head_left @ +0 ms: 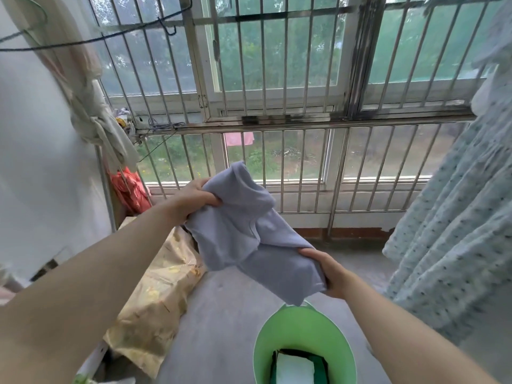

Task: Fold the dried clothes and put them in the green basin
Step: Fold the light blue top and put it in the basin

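A pale lavender garment hangs partly folded in the air between both hands. My left hand grips its upper left edge. My right hand pinches its lower right corner. Below them on the concrete floor stands the green basin. Folded clothes lie in it: a white piece on top of dark green and black ones.
A light blue dotted dress hangs at the right. A yellowish patterned cloth covers a low object at the left. Barred windows fill the far side. Knotted cloth and an orange bag hang by the left wall.
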The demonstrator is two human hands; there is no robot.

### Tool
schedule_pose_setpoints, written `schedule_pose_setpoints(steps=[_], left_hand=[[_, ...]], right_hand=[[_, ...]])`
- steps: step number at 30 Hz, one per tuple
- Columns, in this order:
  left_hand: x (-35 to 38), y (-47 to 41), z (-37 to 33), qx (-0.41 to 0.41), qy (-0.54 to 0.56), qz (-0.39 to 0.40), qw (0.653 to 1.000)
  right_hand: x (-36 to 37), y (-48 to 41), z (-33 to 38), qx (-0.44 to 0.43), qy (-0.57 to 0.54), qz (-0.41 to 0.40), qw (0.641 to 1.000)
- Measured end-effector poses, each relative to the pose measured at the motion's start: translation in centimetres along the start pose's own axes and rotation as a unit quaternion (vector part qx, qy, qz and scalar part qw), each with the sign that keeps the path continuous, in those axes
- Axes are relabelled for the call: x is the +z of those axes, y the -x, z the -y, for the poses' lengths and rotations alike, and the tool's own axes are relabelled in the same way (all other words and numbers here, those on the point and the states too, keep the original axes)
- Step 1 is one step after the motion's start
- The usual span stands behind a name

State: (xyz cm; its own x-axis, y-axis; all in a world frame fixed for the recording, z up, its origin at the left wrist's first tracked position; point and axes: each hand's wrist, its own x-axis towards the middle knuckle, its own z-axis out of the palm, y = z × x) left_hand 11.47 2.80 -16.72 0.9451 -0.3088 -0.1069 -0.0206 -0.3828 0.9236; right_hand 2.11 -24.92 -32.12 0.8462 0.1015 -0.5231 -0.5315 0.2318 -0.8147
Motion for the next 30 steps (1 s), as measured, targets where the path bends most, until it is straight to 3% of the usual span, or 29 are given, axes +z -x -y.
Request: schedule_pose_setpoints(steps=[7,13,19,25,30], left_hand=[[0.4,-0.8,3.4,-0.064,0.031,-0.057,0.996],[2.1,-0.7,5.4,-0.110,0.086,-0.055,0.989],[2.6,-1.0,4.1,-0.096,0.073,-0.049,0.991],[0.9,-0.8,4.5,-0.059,0.001,-0.056,0.997],[-0.4,0.1,7.7,-0.089,0.043,-0.094,0.991]], right_hand=[[-0.9,1.3,0.2,-0.011,-0.171,0.055,0.984],[-0.2,0.8,-0.9,-0.084,-0.329,0.062,0.939],[4.2,-1.0,-1.3,0.036,-0.194,-0.110,0.974],[6.3,-1.6,-1.2,0.102,-0.153,-0.105,0.977],[4.2,-1.5,-0.9,0.097,-0.119,-0.105,0.983]])
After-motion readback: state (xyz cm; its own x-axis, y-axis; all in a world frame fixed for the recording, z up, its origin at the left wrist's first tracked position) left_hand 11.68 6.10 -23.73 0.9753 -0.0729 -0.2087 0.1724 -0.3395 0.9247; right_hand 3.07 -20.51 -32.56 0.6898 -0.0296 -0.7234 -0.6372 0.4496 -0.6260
